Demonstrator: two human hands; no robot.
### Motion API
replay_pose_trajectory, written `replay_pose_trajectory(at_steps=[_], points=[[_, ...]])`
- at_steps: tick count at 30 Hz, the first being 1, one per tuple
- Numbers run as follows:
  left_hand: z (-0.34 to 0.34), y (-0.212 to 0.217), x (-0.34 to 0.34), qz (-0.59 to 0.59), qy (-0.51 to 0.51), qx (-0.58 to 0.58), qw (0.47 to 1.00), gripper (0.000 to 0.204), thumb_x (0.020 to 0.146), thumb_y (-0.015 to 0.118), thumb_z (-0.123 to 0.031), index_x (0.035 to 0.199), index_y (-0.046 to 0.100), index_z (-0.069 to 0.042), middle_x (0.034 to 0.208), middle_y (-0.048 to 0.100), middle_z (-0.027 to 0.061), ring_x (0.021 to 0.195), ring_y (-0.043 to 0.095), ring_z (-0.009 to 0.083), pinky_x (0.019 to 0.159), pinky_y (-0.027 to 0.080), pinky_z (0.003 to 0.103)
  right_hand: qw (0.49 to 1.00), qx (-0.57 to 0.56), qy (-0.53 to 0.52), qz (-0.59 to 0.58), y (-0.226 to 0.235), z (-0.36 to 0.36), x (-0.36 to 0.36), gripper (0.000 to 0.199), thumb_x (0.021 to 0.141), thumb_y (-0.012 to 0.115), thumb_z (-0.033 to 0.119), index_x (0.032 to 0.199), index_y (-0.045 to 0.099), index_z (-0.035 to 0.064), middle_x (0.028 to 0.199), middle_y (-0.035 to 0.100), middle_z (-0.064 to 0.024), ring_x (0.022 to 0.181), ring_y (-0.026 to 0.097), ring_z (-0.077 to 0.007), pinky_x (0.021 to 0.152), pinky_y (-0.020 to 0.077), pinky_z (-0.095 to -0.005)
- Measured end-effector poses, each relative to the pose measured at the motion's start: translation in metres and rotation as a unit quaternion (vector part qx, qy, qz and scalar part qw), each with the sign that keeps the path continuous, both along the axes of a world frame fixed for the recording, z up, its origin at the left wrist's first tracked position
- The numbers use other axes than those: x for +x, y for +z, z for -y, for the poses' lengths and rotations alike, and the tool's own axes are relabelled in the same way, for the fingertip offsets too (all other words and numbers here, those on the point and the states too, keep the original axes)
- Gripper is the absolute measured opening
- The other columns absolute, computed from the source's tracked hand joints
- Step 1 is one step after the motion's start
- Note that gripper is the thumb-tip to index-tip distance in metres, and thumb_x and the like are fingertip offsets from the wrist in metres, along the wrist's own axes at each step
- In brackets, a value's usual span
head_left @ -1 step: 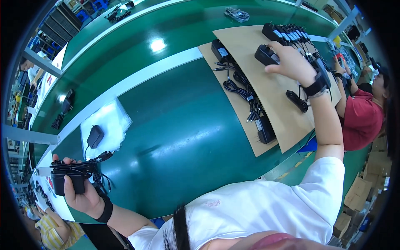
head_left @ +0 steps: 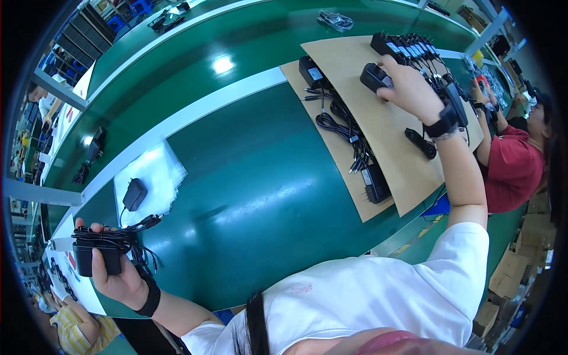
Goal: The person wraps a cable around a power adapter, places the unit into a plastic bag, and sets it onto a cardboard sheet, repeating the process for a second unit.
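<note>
Left hand (head_left: 121, 285), at eight o'clock: fingers closed around a black power adapter (head_left: 110, 259) and its bundled black cable (head_left: 103, 238); thumb across the adapter's near side.

Right hand (head_left: 413, 90), between one and two o'clock: thumb and fingers curved about the right end of a second adapter (head_left: 374, 77), black, over the upper cardboard sheet (head_left: 384, 154); whether gripped or only touched, cannot tell.

Row of black adapters (head_left: 403, 48), labelled, side by side, between one and two o'clock, just beyond the right hand, cords toward the wrist.

Coiled black cable (head_left: 419, 144), between two and three o'clock, on the upper sheet.

Lower cardboard sheet (head_left: 345, 180), partly covered by the upper; on its exposed strip, further adapters (head_left: 376, 184) and tied cables (head_left: 349, 127).

Clear plastic sheets (head_left: 158, 171), nine o'clock, on the green bench (head_left: 248, 183); one black plug adapter (head_left: 135, 194) lying on top.

Co-worker in red sleeve (head_left: 513, 168), three o'clock.
</note>
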State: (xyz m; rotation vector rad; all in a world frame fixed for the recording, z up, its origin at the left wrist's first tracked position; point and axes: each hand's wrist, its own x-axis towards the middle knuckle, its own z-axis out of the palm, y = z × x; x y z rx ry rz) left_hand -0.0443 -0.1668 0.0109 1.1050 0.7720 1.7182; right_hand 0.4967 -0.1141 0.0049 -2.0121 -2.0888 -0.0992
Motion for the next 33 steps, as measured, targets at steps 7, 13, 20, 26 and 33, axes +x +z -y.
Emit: replay_pose_trajectory(at_steps=[7, 13, 20, 26, 33], points=[[0.005, 0.003, 0.003, 0.0, 0.0, 0.01, 1.0, 0.061, 0.079, 0.055, -0.008, 0.131, 0.025, 0.003, 0.107, 0.052, 0.0155, 0.097, 0.05, 0.0221, 0.088, 0.039, 0.035, 0.988, 0.137, -0.04, 0.054, -0.015, -0.045, 0.031, 0.04, 0.073, 0.064, 0.017, 0.105, 0.043, 0.0032, 0.085, 0.059, -0.0185, 0.079, 0.057, -0.0343, 0.069, 0.0452, -0.0404], [0.009, 0.009, 0.009, -0.012, -0.004, -0.003, 1.0, 0.061, 0.079, 0.055, -0.008, 0.131, 0.025, 0.003, 0.105, 0.052, 0.0159, 0.094, 0.05, 0.0213, 0.087, 0.039, 0.034, 0.966, 0.141, -0.111, 0.185, -0.021, -0.056, 0.061, 0.048, 0.074, 0.063, 0.024, 0.111, 0.045, -0.0001, 0.086, 0.059, -0.0218, 0.081, 0.056, -0.0362, 0.073, 0.0457, -0.0409], [-0.026, 0.026, 0.073, -0.005, -0.068, 0.039, 0.997, 0.058, 0.072, 0.054, 0.0, 0.125, 0.033, 0.011, 0.096, 0.058, 0.0161, 0.094, 0.054, 0.0233, 0.089, 0.041, 0.035, 0.984, 0.069, 0.154, -0.052, 0.077, -0.028, -0.064, 0.04, 0.079, 0.064, 0.022, 0.114, 0.054, 0.0061, 0.06, 0.05, -0.0007, 0.054, 0.044, -0.0085, 0.049, 0.036, -0.0243], [-0.062, 0.039, 0.124, 0.085, -0.206, 0.11, 0.969, 0.049, 0.072, 0.059, -0.001, 0.118, 0.043, 0.003, 0.097, 0.059, 0.0149, 0.087, 0.057, 0.0206, 0.08, 0.046, 0.031, 0.925, 0.049, 0.361, -0.112, 0.147, -0.015, -0.2, 0.045, 0.079, 0.063, 0.03, 0.11, 0.054, -0.0014, 0.072, 0.06, -0.0086, 0.064, 0.056, -0.0149, 0.059, 0.0447, -0.0257], [-0.065, 0.022, 0.089, 0.104, -0.088, 0.124, 0.983, 0.05, 0.073, 0.062, 0.0, 0.118, 0.042, -0.001, 0.097, 0.058, 0.013, 0.087, 0.057, 0.0189, 0.079, 0.048, 0.03, 0.751, -0.083, 0.547, -0.361, 0.088, -0.08, -0.267, 0.04, 0.084, 0.06, 0.022, 0.119, 0.052, 0.0045, 0.08, 0.058, -0.0016, 0.073, 0.051, -0.0072, 0.062, 0.0424, -0.0214]])
